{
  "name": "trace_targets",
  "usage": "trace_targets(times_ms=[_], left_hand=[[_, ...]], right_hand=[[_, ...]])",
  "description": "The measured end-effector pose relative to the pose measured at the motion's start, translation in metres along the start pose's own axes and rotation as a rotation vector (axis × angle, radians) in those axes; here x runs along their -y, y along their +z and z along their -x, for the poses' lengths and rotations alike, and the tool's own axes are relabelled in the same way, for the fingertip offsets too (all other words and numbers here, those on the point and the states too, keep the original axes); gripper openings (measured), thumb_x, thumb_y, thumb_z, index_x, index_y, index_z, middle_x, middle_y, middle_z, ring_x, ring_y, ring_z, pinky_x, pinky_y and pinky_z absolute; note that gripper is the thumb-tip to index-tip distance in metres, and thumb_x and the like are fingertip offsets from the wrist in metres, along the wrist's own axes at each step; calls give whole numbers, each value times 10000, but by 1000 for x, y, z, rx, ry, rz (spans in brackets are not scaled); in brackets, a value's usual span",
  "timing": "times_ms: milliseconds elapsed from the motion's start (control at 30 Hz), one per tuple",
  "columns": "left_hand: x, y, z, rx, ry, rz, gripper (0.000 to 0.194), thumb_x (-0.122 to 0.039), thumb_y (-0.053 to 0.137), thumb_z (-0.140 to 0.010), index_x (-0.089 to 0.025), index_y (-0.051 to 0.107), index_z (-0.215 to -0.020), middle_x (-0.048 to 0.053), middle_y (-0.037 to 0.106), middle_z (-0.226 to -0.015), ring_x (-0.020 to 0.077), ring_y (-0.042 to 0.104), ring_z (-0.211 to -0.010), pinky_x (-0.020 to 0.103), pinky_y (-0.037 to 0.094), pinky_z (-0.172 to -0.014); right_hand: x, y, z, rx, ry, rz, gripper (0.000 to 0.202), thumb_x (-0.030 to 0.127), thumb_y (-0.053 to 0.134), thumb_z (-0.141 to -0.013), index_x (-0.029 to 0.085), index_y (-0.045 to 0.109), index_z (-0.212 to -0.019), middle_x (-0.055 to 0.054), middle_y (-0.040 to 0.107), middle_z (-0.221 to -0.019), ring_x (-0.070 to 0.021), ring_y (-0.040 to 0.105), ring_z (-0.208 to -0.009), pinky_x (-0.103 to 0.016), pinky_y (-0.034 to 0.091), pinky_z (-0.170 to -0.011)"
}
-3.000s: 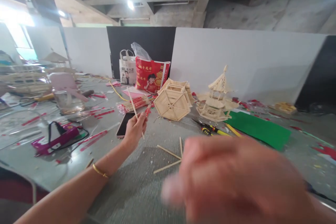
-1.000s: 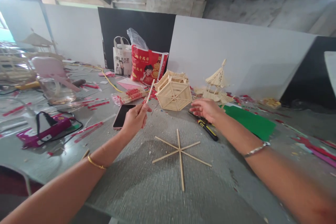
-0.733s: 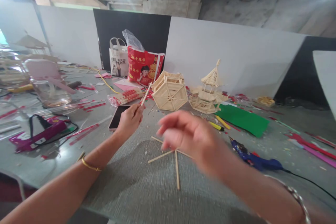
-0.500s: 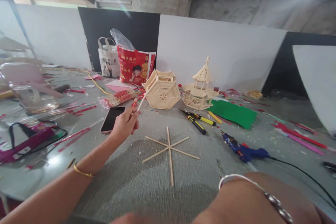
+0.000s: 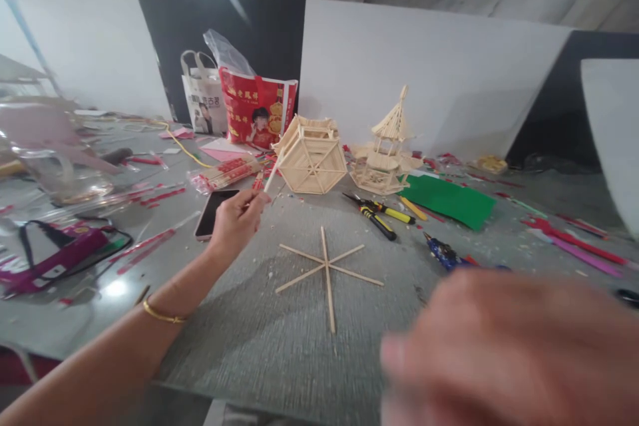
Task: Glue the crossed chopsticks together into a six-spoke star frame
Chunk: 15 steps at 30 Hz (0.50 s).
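My left hand [image 5: 236, 218] is closed on a thin wooden stick [image 5: 271, 177], which points up toward a hexagonal wooden stick model [image 5: 313, 163]. Close to the camera at lower right, my right hand [image 5: 504, 346] is smeared by motion, so its fingers cannot be read. It covers part of a blue glue gun [image 5: 441, 253]. Between the hands, a six-armed star of wooden sticks [image 5: 327, 265] lies flat on the grey table [image 5: 279, 346]. A small pagoda of sticks [image 5: 387, 153] stands right of the hexagonal model.
A phone [image 5: 207, 221] lies beside my left hand. Yellow-black pliers [image 5: 377, 221] and a green sheet [image 5: 449, 202] lie right of centre. Bags [image 5: 257, 110] and packaged sticks [image 5: 224, 174] are at the back left. A purple object [image 5: 54, 263] with a black cord sits at left.
My right hand has come up into view at lower right, in front of the glue gun. My left hand still grips the stick. The camera view has tilted down, showing the table's front edge.
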State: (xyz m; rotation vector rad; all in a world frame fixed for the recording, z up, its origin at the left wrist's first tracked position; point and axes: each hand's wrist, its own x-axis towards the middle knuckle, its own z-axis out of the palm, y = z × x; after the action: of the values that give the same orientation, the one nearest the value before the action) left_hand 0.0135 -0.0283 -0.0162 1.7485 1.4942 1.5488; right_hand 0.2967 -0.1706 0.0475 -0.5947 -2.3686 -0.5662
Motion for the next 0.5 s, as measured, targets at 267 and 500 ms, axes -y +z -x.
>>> trace_targets(times_ms=[267, 500], left_hand=[[-2, 2, 0, -10, 16, -34, 261, -393, 521, -814, -170, 652, -778, -68, 418, -435, 72, 365, -390, 191, 282, -399], [-15, 6, 2, 24, -64, -23, 228, -354, 556, -777, -154, 644, -843, -78, 419, -460, 69, 342, -405, 190, 250, -390]], right_hand=[[-113, 21, 66, 217, 365, 207, 313, 303, 413, -931, 166, 682, -1011, -100, 693, -996, -220, 669, -874, -367, 553, -756], [-157, 6, 127, 451, 733, 264, 389, 363, 422, -890, 141, 682, -1074, -141, 679, -1067, -279, 634, -978, -442, 501, -862]])
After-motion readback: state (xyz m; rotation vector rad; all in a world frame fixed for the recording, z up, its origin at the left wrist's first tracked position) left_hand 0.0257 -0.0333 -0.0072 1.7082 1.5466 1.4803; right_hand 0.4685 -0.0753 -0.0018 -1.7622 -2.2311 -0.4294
